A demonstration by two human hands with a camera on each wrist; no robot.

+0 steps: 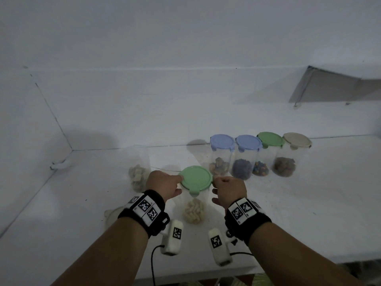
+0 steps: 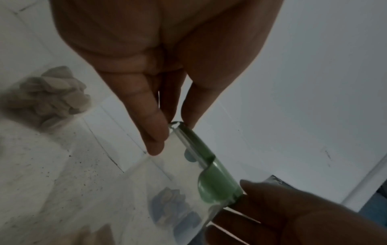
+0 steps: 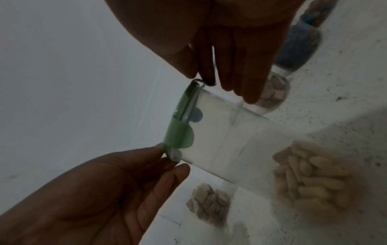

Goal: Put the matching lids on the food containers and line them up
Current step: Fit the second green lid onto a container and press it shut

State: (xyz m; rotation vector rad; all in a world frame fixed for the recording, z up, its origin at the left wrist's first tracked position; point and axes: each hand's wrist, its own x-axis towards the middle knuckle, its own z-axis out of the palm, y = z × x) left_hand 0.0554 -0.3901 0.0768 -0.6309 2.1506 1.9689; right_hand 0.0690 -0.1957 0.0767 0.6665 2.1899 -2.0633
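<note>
A clear container holding pale pasta pieces stands on the white table in front of me, with a green lid on top. My left hand pinches the lid's left edge; in the left wrist view the left hand has thumb and fingers closed on the rim where the green lid meets the clear wall. My right hand pinches the right edge in the same way, and the right wrist view shows the right hand on the green lid.
Four lidded containers stand in a row at the back right: two with blue lids, one green, one beige. An open container of beige chunks stands to the left. A beige lid lies by my left wrist.
</note>
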